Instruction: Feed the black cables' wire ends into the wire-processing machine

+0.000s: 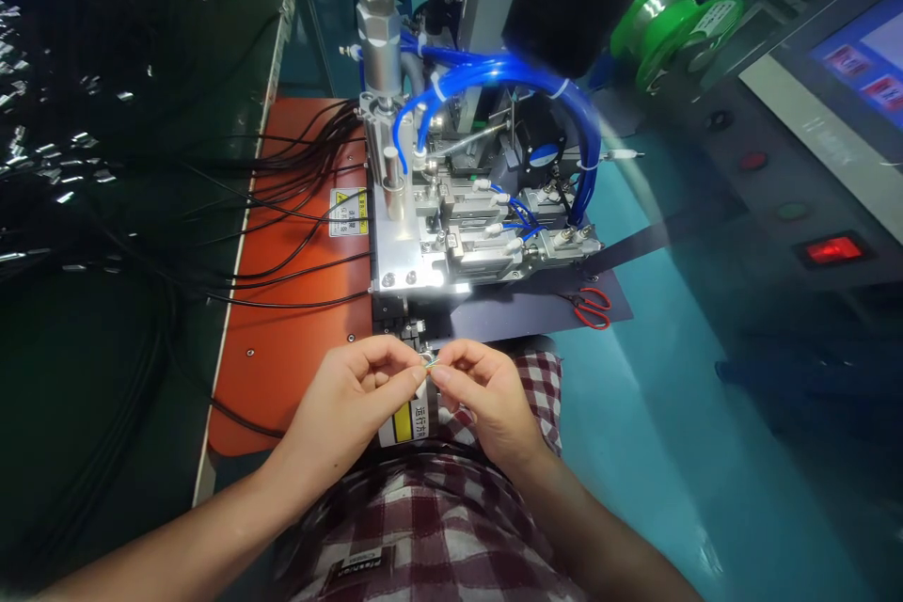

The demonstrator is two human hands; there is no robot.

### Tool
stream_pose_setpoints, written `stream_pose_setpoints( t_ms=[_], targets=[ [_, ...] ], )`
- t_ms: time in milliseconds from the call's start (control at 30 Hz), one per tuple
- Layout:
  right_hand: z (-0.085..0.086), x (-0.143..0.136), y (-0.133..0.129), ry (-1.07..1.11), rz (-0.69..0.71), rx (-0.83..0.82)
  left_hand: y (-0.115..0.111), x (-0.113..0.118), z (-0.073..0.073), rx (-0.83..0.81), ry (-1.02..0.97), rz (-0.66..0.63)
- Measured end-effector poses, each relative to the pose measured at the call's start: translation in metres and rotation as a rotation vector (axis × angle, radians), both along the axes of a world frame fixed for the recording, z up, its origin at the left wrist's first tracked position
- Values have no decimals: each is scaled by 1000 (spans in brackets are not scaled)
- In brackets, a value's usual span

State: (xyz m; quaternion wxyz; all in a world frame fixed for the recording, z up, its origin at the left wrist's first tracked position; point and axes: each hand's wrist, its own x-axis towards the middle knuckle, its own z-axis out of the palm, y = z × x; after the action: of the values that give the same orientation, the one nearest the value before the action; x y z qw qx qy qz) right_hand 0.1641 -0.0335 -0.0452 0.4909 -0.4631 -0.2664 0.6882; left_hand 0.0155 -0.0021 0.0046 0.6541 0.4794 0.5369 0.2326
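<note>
Both hands meet in front of my body, just short of the machine's near end. Between thumb and forefinger, my left hand (371, 386) pinches thin coloured wires (432, 362), greenish and light in tone. My right hand (486, 386) pinches the same wires from the other side, fingertips almost touching the left ones. Most of the wires are hidden by the fingers. Beyond them stands a metal machine (451, 235) with blue air tubes (494, 71). Several black cables (303, 249) run into its left side over an orange plate (296, 339).
Red-handled scissors (591, 308) lie on a dark board right of the machine. A dark green table (176, 367) at left carries a heap of black cables with shiny metal ends. A control panel (790, 169) with a lit red switch (834, 250) and a green spool (663, 19) stand at right.
</note>
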Motion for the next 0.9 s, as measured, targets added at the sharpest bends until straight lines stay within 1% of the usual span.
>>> stream_pose_setpoints(
  t_ms=[167, 333, 533, 633, 733, 900],
  targets=[
    [1, -1, 0, 0, -7, -24, 0, 0, 1, -8, -10, -1],
    [5, 0, 0, -59, -1, 26, 2, 0, 1, -2, 10, -26],
    [8, 3, 1, -116, 25, 39, 2, -2, 0, 1, 26, -37],
    [11, 4, 2, -206, 21, 90, 2, -3, 0, -3, 22, -46],
    [12, 3, 2, -344, 4, 159, 3, -3, 0, -6, 20, -50],
    [14, 2, 1, -612, -1, 393, 5, -4, 2, -36, 24, -42]
  ],
)
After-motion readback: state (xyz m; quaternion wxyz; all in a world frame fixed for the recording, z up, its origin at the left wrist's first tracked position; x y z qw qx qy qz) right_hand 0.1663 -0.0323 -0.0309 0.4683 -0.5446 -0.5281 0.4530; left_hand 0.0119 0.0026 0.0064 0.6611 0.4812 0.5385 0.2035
